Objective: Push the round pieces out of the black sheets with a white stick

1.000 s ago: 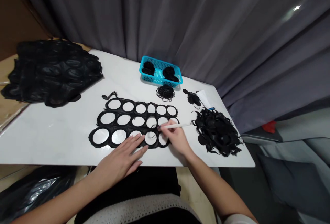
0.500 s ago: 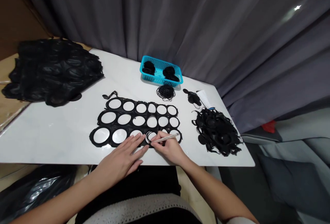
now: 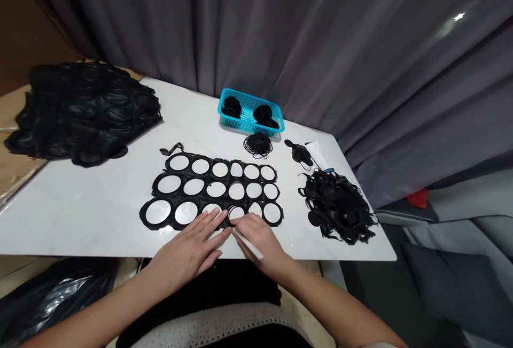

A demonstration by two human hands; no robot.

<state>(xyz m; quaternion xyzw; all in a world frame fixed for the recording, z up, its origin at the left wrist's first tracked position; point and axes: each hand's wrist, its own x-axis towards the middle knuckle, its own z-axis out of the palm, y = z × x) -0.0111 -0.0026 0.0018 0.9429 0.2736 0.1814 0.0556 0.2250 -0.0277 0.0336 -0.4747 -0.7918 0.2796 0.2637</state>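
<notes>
Head view, and the white pen (image 3: 253, 249) has just swung round: it now tilts back toward the body, held in the right hand (image 3: 256, 242), whose fingers bunch together around it. The left hand (image 3: 188, 249) lies flat with its fingers spread apart. Right under both sets of fingertips lies the black sheet with round holes (image 3: 226, 179), pressed against the white tabletop (image 3: 80, 203). Past the fingers sits a black coil (image 3: 257, 146), then a blue plastic basket (image 3: 240, 93) holding more coils. Farther right of the fingers, a tangled black heap (image 3: 336, 206); far left, a crumpled black pile (image 3: 84, 113).
</notes>
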